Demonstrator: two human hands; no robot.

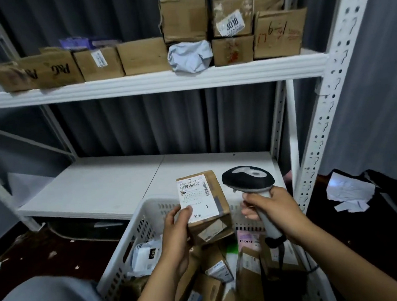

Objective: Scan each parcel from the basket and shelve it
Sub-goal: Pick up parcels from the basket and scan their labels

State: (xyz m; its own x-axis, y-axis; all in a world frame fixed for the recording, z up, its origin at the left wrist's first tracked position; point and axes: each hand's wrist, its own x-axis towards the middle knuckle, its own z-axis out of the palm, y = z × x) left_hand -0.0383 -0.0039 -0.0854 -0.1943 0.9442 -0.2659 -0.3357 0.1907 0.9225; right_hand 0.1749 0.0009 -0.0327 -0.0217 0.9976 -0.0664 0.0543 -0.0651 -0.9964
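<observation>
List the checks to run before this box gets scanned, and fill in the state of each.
1. Grip on the parcel: the left hand holds it by its lower left corner. Ok.
2. View of the label: it faces the camera and the barcode is uncovered; the thumb overlaps only the bottom corner. Ok.
3. Hold on the scanner: the right hand is wrapped round its handle. Ok.
4. Aim: the scanner head sits beside the parcel and its window is hidden. Cannot tell.
5. Room on the lower shelf: bare board shows behind the parcel. Ok.
</observation>
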